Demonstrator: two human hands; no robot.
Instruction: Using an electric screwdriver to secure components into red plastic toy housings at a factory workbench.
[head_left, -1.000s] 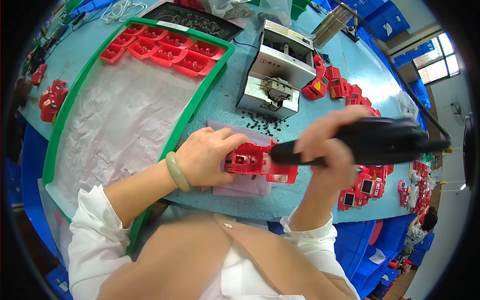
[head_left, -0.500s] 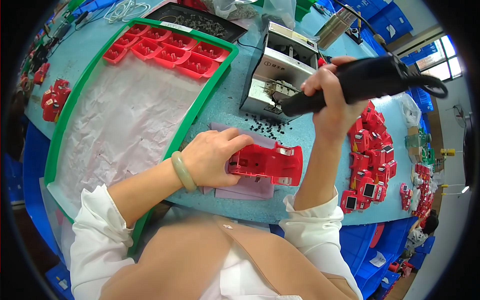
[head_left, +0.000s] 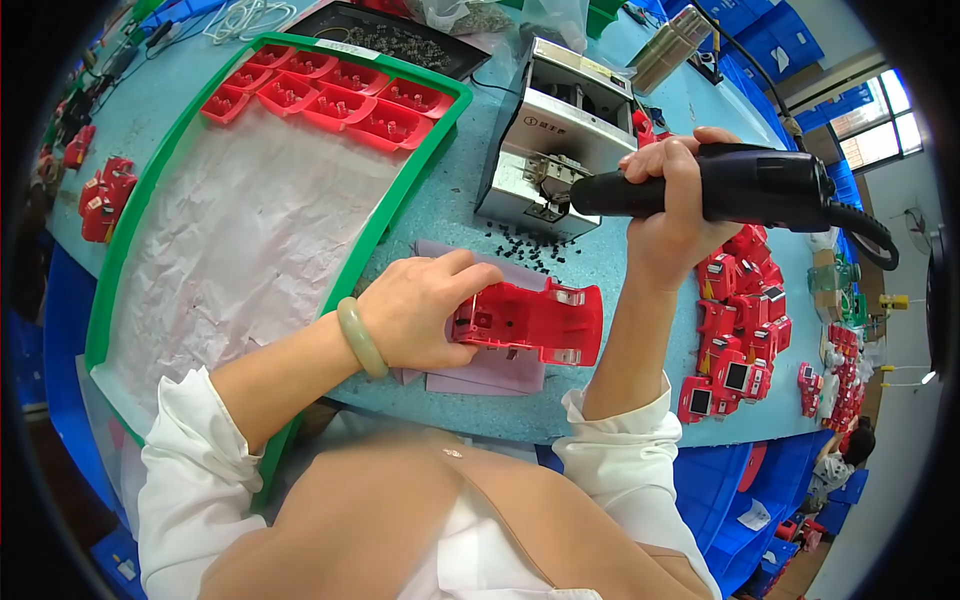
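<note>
Green-rimmed tray point(head_left: 120, 250) at left of frame on teal table point(head_left: 440, 215), lined with white paper point(head_left: 240, 250). Row of red plastic shells point(head_left: 330, 95) along tray's upper end. Black tray of small dark parts point(head_left: 390, 40) at top centre, white cord point(head_left: 245, 15) beside it at upper left. Pile of red assemblies point(head_left: 735, 330) at right of frame, a few more red pieces point(head_left: 100, 190) at far left edge. Blue bins point(head_left: 760, 35) at upper right and along lower right. Window point(head_left: 885, 115) at far right.
</note>
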